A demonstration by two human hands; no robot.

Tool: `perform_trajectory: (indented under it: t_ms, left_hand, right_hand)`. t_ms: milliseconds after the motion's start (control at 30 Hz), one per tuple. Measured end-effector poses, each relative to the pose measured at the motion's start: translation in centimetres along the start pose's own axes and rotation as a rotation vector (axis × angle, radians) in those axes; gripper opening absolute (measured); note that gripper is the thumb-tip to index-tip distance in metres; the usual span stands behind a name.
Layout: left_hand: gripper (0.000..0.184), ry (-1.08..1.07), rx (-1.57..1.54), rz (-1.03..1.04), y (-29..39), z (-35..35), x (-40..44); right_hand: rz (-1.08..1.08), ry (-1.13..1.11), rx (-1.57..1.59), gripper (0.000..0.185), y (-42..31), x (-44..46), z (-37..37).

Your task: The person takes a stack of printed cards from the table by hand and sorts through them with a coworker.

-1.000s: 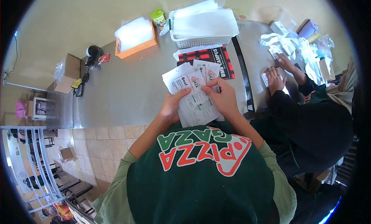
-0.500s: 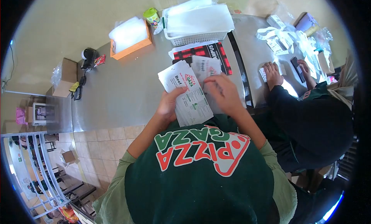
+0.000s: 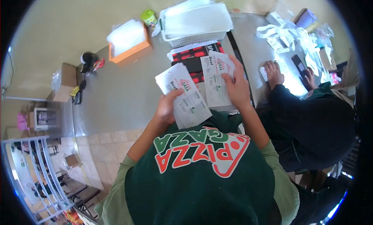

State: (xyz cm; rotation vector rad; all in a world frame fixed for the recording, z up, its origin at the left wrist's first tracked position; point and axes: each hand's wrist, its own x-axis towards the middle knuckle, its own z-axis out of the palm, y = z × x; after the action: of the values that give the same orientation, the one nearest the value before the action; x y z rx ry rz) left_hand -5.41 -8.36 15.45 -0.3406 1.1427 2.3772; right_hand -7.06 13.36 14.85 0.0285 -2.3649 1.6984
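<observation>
My left hand point(image 3: 166, 108) is closed on a thick, fanned stack of white printed labels point(image 3: 191, 108), its thumb on top. They carry a red and green Pizza Gaza logo and the word Beef. To the right, my right hand point(image 3: 239, 87) pinches more of the same labels point(image 3: 214, 85), with the thumb on their face; how many are there I cannot tell. A gap separates the two bunches. Behind them, a red-and-black plaid notebook point(image 3: 190, 53) lies on the table, partly covered by a dark flat object point(image 3: 185, 65).
On the metal table point(image 3: 120, 93) stand a white basket of sheets point(image 3: 194, 41), an orange box point(image 3: 130, 53), a green-lidded container point(image 3: 149, 18) and a cardboard box point(image 3: 67, 79). A co-worker point(image 3: 311, 120) sits at my right, near a phone point(image 3: 299, 65) and white strips point(image 3: 272, 30).
My right hand, blurred before near the stack, has moved up and right and now holds labels squarely in view. The left-hand stack has shifted slightly left and down.
</observation>
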Motion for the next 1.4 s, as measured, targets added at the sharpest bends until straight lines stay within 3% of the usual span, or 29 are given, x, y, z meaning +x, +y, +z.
perform_trajectory:
  t_ms: [67,133,200,267,467,667,767,900,967,1033,1167,1400]
  left_hand:
    - [0.041,0.05,0.014,-0.029,-0.5,-0.8,0.2]
    - [0.041,0.031,0.013,-0.016,-0.6,-0.1,0.4]
    - [0.041,0.041,0.023,0.002,-1.0,-0.5,1.2]
    - [0.04,0.055,0.034,-0.027,-1.0,-0.5,1.5]
    - [0.04,0.089,0.072,-0.01,-1.2,0.0,1.6]
    - [0.044,0.11,0.001,-0.062,-1.3,-1.1,2.5]
    - [0.049,0.07,0.076,-0.021,-1.0,-0.5,2.4]
    - [0.051,0.052,0.131,0.006,-0.5,0.3,2.5]
    - [0.048,0.04,0.109,0.022,-0.6,0.7,3.0]
    - [0.046,0.037,0.108,0.009,-0.8,0.5,3.6]
    - [0.048,0.111,0.167,-0.038,-1.1,-0.3,4.6]
    - [0.05,0.023,-0.052,-0.151,-1.5,0.4,6.2]
  right_hand:
    - [-0.269,0.028,-0.23,0.024,1.0,0.1,-0.1]
    - [-0.224,-0.201,-0.176,0.022,2.2,-0.7,0.2]
    - [-0.154,-0.225,-0.035,0.017,0.7,-1.6,1.2]
    - [-0.102,-0.243,-0.053,0.024,-0.7,-2.0,1.9]
    - [0.143,-0.247,0.055,0.028,0.7,-1.6,2.9]
    - [0.113,-0.145,0.02,0.025,2.0,-1.1,1.7]
    - [0.036,0.082,0.03,0.023,2.4,0.0,0.1]
    - [-0.072,-0.057,-0.047,0.021,2.0,0.7,-0.8]
    - [-0.119,-0.233,-0.15,0.019,3.1,0.1,0.5]
    - [-0.094,-0.277,-0.002,0.019,2.1,-0.3,1.4]
    - [0.052,-0.286,0.086,0.039,0.9,-0.1,2.0]
    - [0.077,-0.153,0.029,0.032,4.3,0.8,2.2]
